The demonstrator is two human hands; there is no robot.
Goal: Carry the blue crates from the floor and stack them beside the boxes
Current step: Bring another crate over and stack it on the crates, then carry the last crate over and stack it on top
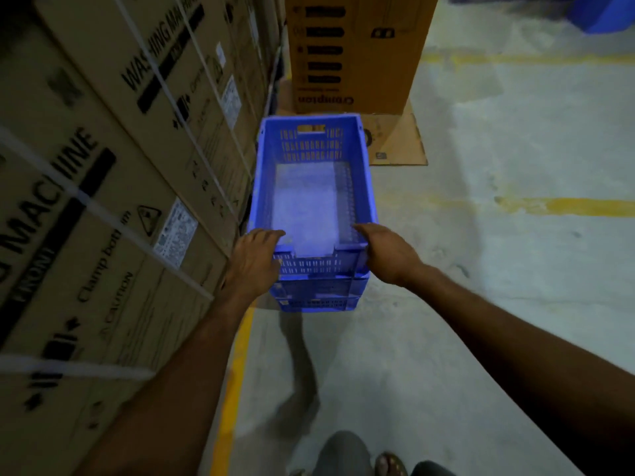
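A blue slotted crate (311,187) sits on top of other blue crates (316,297), stacked next to the cardboard washing machine boxes (103,166) on the left. My left hand (254,259) grips the near left corner of the top crate's rim. My right hand (388,252) grips the near right corner. A pale sheet lies flat inside the top crate. How many crates lie below is hard to tell.
A tall orange-brown carton (354,53) stands beyond the crate on a flat piece of cardboard (395,142). Yellow floor lines (567,206) cross the concrete floor. Something blue (604,12) shows at the far top right. My sandalled foot (391,465) is at the bottom.
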